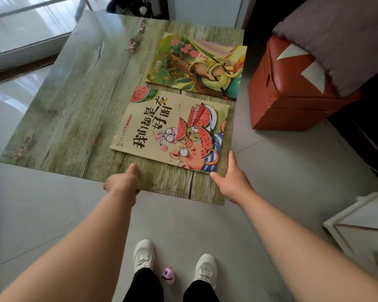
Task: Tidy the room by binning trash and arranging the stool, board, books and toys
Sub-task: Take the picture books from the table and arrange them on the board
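Observation:
A large wood-print board [74, 105] is held above the tiled floor with two picture books lying flat on it. The watermelon book [172, 131] lies nearest me and the green monkey book [196, 66] sits behind it. My left hand [122, 182] grips the board's near edge, thumb on top. My right hand [231, 179] holds the near right corner, thumb on top and fingers along the side edge, just beside the watermelon book's corner. A small purple toy [168, 275] lies on the floor between my shoes.
A red-brown leather stool [292, 88] stands to the right, partly under a grey blanket [340, 35]. A white cabinet [362, 225] is at the near right. A glass door [20, 29] runs along the far left. A dark bin [129, 6] shows behind the board.

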Demonstrator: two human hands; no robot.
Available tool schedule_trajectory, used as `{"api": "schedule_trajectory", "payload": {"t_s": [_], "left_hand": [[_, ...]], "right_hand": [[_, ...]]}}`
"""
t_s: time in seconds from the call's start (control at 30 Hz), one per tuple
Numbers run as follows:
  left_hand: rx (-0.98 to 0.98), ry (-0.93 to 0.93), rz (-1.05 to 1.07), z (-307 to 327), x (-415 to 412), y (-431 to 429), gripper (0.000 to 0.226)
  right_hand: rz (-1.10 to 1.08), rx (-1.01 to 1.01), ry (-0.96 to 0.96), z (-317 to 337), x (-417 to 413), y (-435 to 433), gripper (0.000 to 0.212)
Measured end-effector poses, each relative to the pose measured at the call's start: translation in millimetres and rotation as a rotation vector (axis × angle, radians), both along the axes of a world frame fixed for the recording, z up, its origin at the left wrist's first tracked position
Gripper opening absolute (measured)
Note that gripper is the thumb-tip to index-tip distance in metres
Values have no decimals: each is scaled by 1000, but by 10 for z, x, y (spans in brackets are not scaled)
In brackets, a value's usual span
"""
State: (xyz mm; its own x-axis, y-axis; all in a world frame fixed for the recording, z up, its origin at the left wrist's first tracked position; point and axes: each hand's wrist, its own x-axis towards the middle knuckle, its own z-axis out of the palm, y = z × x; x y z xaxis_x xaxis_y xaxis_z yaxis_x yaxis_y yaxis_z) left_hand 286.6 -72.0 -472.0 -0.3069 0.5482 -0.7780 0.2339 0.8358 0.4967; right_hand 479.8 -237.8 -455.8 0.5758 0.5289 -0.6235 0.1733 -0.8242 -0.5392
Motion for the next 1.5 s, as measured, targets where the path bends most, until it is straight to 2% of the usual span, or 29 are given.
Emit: {"api": "schedule_trajectory", "payload": {"t_s": [0.17,0.37,0.47,0.6,0.7,0.77,0.87,0.93,1.03,1.17,1.27,1.4,1.5], "left_hand": [[55,-2,12,11,-70,48,71],[16,-121,69,-39,247,-308,68],[19,-114,120,-71,431,-521,72],[2,-161,186,-53,698,-739,76],[-54,-225,126,-73,690,-719,59],[-77,-196,84,-98,567,-625,45],[-23,-45,110,-82,330,-387,61],[-16,8,107,-82,215,-260,63],[-60,-34,138,-87,125,-146,57],[-112,-140,116,-115,99,-106,54],[-115,-198,103,-204,21,-125,51],[-41,-178,129,-324,42,-194,76],[-32,-196,162,-337,130,-306,79]], "right_hand": [[-56,95,74,-101,137,-53,92],[-24,43,54,-45,647,-48,86],[-36,40,41,-36,861,-47,81],[-94,44,-54,-23,1028,-61,71],[-219,5,-159,-41,941,-139,64],[-290,-55,-206,-67,819,-235,59],[-308,-112,-223,-67,625,-357,49],[-331,-155,-218,-103,534,-403,46],[-408,-177,-192,-122,476,-358,43],[-392,-169,-121,-38,548,-304,60],[-381,-140,-114,-17,577,-318,63],[-378,-60,-109,-88,689,-344,63],[-360,-49,-113,-116,852,-362,64]]}}
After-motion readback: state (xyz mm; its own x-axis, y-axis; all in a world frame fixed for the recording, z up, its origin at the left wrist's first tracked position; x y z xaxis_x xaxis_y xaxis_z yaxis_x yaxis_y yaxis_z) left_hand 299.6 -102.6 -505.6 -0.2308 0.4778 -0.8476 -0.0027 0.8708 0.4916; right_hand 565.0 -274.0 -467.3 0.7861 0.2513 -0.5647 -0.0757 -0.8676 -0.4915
